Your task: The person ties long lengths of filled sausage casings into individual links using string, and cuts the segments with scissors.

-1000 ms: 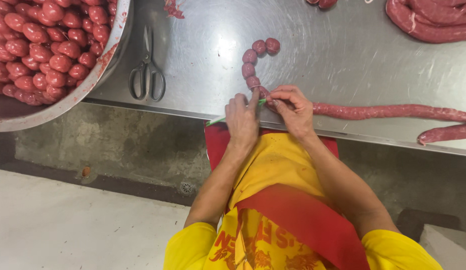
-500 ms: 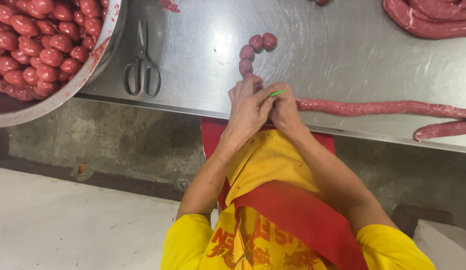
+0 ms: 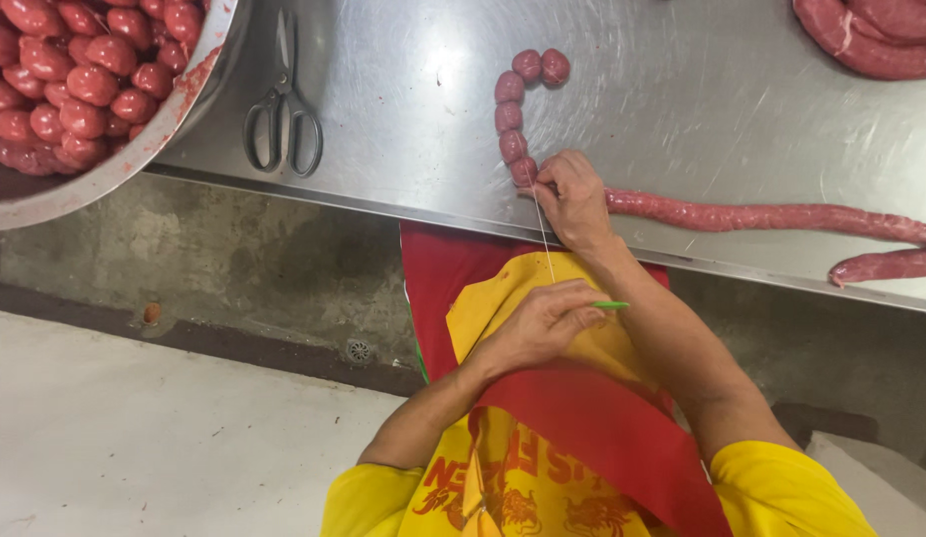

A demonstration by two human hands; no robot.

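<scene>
Red sausage rope [image 3: 771, 216] under right hand [image 3: 572, 199], left hand [image 3: 543, 323] pulling string [image 3: 545, 239]

One head view, looking steeply down and close; counter [image 3: 403, 89] lies beyond right hand [image 3: 574, 199], floor beside.

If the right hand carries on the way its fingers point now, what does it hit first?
Probably the row of tied round sausage links: the right hand points along the steel table at them, fingertips already at the nearest.
</scene>
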